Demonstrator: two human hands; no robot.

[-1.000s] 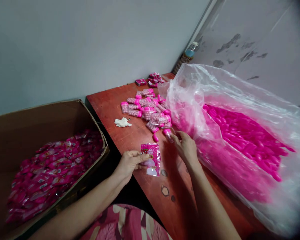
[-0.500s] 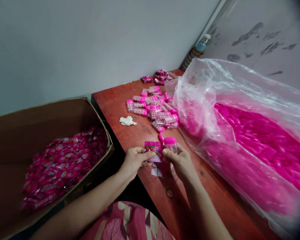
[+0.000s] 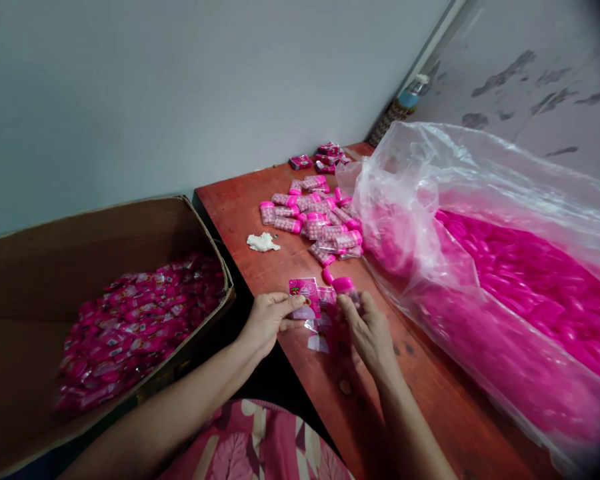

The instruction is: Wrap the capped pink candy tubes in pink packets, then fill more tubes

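My left hand (image 3: 267, 320) pinches a small pink printed sachet (image 3: 306, 297) above the near part of the red wooden table (image 3: 240, 200). My right hand (image 3: 367, 327) is closed on a small clear bottle with a pink cap (image 3: 344, 287), held right beside the sachet. A loose pink cap (image 3: 327, 274) lies on the table just beyond the hands. Further back lies a heap of several filled pink-capped bottles (image 3: 315, 220).
A big clear plastic bag (image 3: 480, 193) full of pink caps covers the table's right side. A cardboard box (image 3: 10, 280) of pink sachets stands at the left. A white wad (image 3: 263, 243) and small pink packs (image 3: 325, 155) lie further back. A wall bounds the table behind.
My right hand took a pink-capped bottle from the edge of the heap and brought it back to the sachet in my left hand. The view shifted slightly.
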